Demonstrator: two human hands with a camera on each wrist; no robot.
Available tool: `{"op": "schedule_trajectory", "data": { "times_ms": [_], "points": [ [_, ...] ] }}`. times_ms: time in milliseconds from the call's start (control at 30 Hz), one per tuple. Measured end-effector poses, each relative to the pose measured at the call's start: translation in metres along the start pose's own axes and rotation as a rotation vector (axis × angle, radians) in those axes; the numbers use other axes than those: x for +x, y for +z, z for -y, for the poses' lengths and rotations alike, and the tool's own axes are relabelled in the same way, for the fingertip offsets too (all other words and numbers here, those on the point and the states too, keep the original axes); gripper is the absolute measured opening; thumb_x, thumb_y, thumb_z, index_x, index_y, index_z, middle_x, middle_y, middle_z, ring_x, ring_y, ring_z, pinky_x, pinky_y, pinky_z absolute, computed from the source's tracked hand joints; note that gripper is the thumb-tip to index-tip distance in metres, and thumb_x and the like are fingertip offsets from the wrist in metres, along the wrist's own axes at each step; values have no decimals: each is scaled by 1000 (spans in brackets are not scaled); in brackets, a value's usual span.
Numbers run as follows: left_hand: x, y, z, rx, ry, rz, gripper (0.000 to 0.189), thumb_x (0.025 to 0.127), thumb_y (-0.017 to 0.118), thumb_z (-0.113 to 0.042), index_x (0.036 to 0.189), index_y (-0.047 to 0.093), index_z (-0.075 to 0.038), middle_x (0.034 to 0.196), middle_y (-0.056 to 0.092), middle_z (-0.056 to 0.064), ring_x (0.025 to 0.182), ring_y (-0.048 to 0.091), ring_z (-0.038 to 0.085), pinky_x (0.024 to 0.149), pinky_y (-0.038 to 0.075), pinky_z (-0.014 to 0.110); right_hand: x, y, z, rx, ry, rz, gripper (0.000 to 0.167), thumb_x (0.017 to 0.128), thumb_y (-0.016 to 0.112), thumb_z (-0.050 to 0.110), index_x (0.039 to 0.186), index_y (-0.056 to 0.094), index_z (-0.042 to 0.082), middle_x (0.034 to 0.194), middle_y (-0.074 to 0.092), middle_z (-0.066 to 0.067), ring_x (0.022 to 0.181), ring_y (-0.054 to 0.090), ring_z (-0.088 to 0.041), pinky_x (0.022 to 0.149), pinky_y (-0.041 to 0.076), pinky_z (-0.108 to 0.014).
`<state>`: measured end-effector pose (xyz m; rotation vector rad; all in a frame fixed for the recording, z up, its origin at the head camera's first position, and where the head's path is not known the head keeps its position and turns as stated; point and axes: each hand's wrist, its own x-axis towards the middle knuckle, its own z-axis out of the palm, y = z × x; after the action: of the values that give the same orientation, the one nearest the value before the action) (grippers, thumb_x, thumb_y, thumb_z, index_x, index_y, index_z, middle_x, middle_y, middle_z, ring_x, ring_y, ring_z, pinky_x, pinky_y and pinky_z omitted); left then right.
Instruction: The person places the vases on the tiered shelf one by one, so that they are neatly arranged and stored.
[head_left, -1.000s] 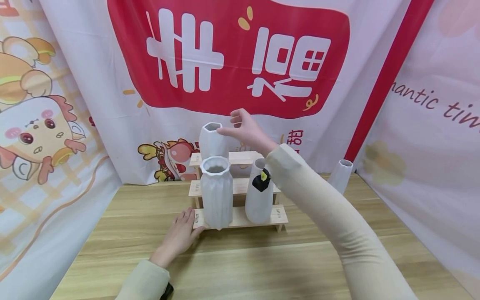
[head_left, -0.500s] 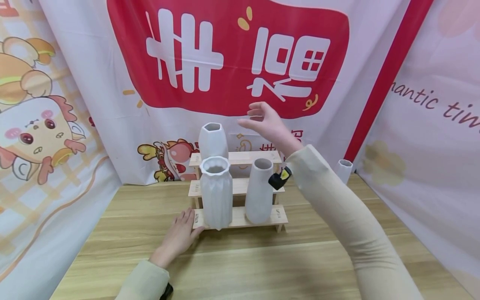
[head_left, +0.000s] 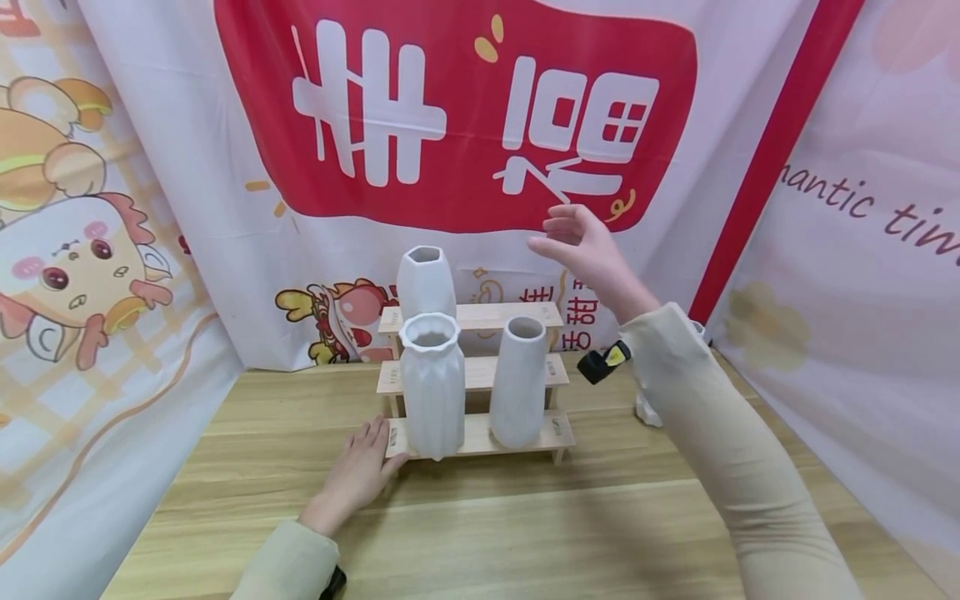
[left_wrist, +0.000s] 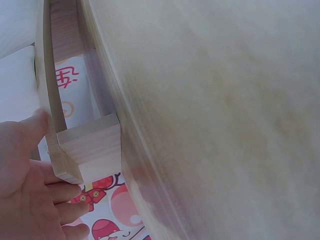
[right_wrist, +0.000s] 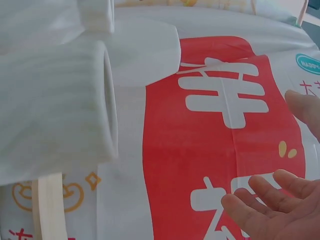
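Note:
A wooden three-step shelf stand (head_left: pixel 480 446) holds white vases. On its bottom step stand a fluted vase (head_left: pixel 435 396) with a scalloped rim, at the left, and a smooth tapered vase (head_left: pixel 519 387), at the right. A faceted vase (head_left: pixel 426 279) with a six-sided mouth stands at the left of the top step. My left hand (head_left: pixel 360 467) holds the left end of the bottom step, its thumb at the front edge and its fingers (left_wrist: pixel 67 210) round the board's end. My right hand (head_left: pixel 588 254) hovers in the air, fingers spread, holding nothing, up and right of the stand.
Mostly hidden behind my right sleeve (head_left: pixel 720 442), another white vase (head_left: pixel 647 412) stands on the wooden table (head_left: pixel 495 533) at the right. Printed cloth hangs behind, with a red panel (head_left: pixel 465 200), and more cloth closes in both sides.
My right hand has moved right, away from the faceted vase, uncovering the tapered vase. The sleeve now covers most of the vase at the right. My left hand and the stand have stayed put.

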<state>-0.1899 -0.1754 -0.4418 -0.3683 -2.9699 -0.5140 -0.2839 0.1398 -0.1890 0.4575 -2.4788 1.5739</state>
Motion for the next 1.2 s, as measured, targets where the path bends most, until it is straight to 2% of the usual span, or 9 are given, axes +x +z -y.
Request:
{"op": "schedule_trajectory", "data": {
  "times_ms": [233, 467, 767, 1200],
  "points": [
    [0, 1, 1, 10, 0, 1, 67, 95, 49, -34, 134, 30, 16, 140, 27, 32, 128, 24, 46, 104, 18, 56, -6, -18, -7, -5, 0, -34, 70, 75, 72, 45, 132, 40, 19, 130, 46, -3, 115, 46, -19, 91, 44, -39],
    [2, 4, 3, 15, 3, -1, 68, 95, 49, -35, 134, 30, 16, 140, 26, 32, 128, 25, 47, 104, 19, 56, -11, -36, -17, 14, 35, -63, 71, 78, 71, 44, 134, 37, 18, 133, 44, -4, 118, 44, -21, 94, 42, -42],
    [3, 7, 5, 16, 0, -3, 69, 95, 49, -36, 135, 29, 16, 140, 26, 32, 128, 25, 47, 104, 19, 57, -20, -57, -32, 23, 86, -90, 77, 75, 68, 52, 136, 34, 18, 136, 41, -3, 121, 41, -22, 99, 35, -47],
    [2, 5, 4, 4, -8, 5, 68, 95, 49, -35, 135, 29, 17, 140, 26, 32, 128, 25, 47, 104, 19, 57, -33, -85, -68, -9, 169, -148, 82, 74, 65, 57, 141, 30, 26, 141, 36, -2, 124, 37, -24, 99, 33, -52]
  ]
}}
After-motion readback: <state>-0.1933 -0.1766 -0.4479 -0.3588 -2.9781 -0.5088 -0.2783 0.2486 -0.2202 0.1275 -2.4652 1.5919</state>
